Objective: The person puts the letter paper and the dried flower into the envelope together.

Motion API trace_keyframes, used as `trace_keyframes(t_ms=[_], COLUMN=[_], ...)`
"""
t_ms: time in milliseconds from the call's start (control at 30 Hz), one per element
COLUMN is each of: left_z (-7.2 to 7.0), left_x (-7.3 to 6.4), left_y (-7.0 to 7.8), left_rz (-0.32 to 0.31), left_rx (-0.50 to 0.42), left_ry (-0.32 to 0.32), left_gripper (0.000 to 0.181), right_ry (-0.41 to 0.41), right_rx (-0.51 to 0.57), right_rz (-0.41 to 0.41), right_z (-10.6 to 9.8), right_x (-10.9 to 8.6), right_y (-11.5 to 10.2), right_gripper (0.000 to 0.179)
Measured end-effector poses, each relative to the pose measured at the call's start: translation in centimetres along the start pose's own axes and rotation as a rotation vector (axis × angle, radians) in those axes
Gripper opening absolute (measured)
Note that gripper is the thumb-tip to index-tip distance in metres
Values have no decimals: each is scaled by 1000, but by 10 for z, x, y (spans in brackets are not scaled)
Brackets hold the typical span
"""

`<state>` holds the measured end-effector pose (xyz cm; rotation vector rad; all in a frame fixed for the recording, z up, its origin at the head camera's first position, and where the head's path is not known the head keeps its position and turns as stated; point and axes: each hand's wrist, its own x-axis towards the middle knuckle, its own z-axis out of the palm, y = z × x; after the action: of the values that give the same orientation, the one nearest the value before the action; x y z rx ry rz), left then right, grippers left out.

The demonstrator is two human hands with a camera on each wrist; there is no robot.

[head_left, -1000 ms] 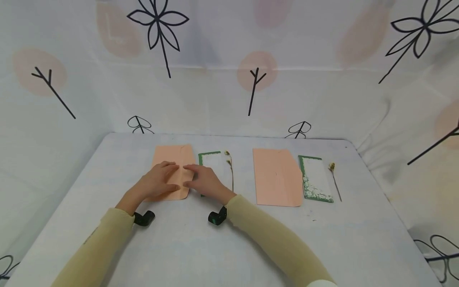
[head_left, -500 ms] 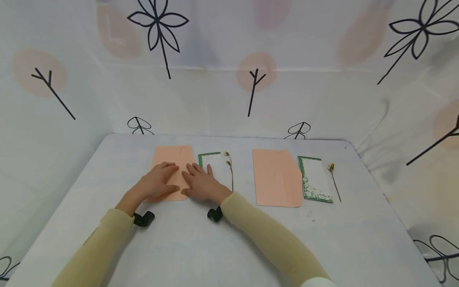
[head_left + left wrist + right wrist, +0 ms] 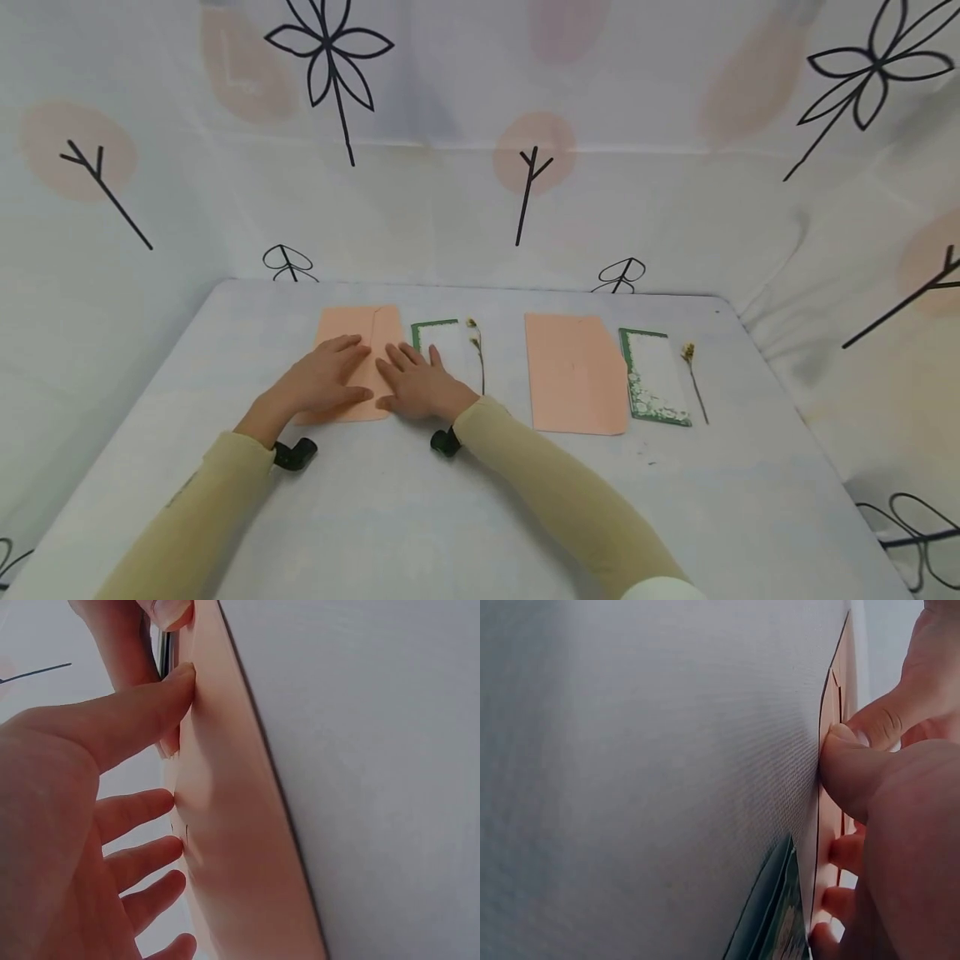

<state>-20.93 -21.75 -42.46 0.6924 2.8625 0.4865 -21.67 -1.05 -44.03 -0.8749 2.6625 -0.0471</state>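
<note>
A peach paper envelope (image 3: 348,321) lies flat at the left of the table. My left hand (image 3: 322,379) rests on its left part, fingertips and thumb touching the paper. Over the right part, my right hand (image 3: 420,383) presses down with its fingers spread. The left wrist view shows the thumb and fingertips against the envelope (image 3: 247,862); in the right wrist view the right thumb and fingers touch the envelope (image 3: 826,847). A green-bordered white card (image 3: 442,333) lies just right of it, partly hidden by the right hand. Beside the card is a dried flower stem (image 3: 480,354).
Farther right lies a second peach envelope (image 3: 577,375), then another green-bordered card (image 3: 660,379) and a single dried flower (image 3: 696,375). Everything is on a white table (image 3: 420,525). A white patterned cloth (image 3: 427,200) hangs behind it.
My right hand has spread its fingers and flattened onto the envelope's right part, where its fingers were drawn closer together before. The left hand stays in place on the paper.
</note>
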Motion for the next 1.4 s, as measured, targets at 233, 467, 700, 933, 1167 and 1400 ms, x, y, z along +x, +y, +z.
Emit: trace_keyframes(t_ms=[233,467,700,933,1167,1400], left_z=[0,1,0,-2,-3,-8], left_x=[6,13,18,19,21,23], left_y=[-2,-3,-2,1,2,7], left_rz=[21,56,39,28,9,-27], left_rx=[32,87,114,139,152,223], left_ry=[21,43,53,55,79,114], left_gripper=[74,64,51,46,41,45], right_ry=[-4,-11,-17,-21,-16,-15], right_rx=[2,-11,-49,-62,-56,-62], right_rz=[4,3,15,30,26,23], right_z=[-1,-1,-1,0,-1,-1], right_x=[-1,-1,-2,-1,-1,-1], right_y=[0,-1,-3,-3,-3,-3], right_gripper=[72,72,72,72,72,72])
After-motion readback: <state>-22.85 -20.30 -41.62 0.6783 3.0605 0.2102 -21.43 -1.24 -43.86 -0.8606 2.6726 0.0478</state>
